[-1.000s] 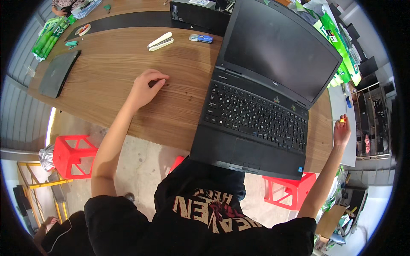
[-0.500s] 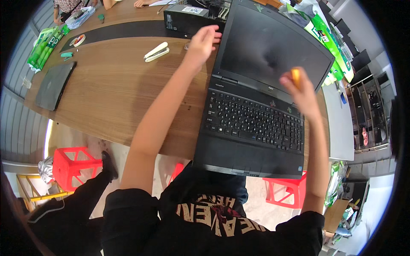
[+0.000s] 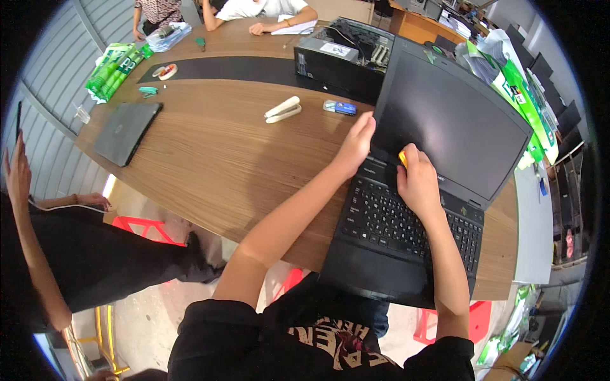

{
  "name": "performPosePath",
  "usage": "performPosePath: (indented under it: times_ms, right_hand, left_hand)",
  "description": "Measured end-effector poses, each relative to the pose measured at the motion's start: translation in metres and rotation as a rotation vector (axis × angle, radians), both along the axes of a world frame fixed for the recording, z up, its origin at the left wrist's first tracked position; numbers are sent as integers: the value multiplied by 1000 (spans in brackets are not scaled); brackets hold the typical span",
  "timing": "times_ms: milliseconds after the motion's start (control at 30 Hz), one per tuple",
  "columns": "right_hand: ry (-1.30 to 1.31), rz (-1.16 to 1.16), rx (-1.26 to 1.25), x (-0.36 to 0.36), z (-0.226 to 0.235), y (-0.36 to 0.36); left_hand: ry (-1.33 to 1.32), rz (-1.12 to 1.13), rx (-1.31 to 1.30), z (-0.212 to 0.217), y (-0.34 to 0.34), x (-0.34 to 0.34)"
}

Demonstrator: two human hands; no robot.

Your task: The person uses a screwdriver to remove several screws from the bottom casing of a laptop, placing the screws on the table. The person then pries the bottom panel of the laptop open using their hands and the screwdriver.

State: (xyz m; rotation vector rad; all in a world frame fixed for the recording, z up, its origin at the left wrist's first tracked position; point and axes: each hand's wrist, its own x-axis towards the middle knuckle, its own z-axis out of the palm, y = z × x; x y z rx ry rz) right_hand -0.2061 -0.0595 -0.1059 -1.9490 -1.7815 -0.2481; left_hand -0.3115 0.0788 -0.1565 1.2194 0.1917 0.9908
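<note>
A large black laptop (image 3: 406,279) lies unfolded at the table's front edge, its dark screen (image 3: 457,114) tilted back. My left hand (image 3: 357,147) is at the screen's left edge, fingers closed against the frame; some fingertips are hidden. Over the keyboard reaches my right hand (image 3: 419,181), closed round a small yellow-orange object (image 3: 403,159) at the lower left part of the screen. Most of that object is covered by my fingers, so its kind cannot be made out.
Behind the screen stands an opened black computer case (image 3: 343,60). Left of it lie a blue-and-white eraser (image 3: 340,108), a white stapler (image 3: 283,110) and a closed grey laptop (image 3: 128,133). Green packages (image 3: 117,70) sit farther left. A person in black (image 3: 82,254) is at my left; others sit across.
My right hand has moved left and down with the yellow-orange object, onto the lower screen. My left hand has come down along the screen's edge. The view has shifted, and a person's hands appear at left.
</note>
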Motion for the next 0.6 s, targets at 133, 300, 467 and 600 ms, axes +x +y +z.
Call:
performPosePath:
  times_ms: [133, 300, 467, 600]
  right_hand:
    - [-39, -35, 23, -6, -2, 13]
    - [-35, -84, -14, -8, 0, 17]
    - [-39, -115, -21, -3, -1, 15]
    - [-175, -10, 16, 3, -11, 11]
  left_hand:
    - [37, 0, -11, -2, 2, -3]
    - [22, -3, -66, -2, 0, -1]
    - [61, 107, 34, 1, -3, 0]
    - [69, 12, 40, 3, 9, -6]
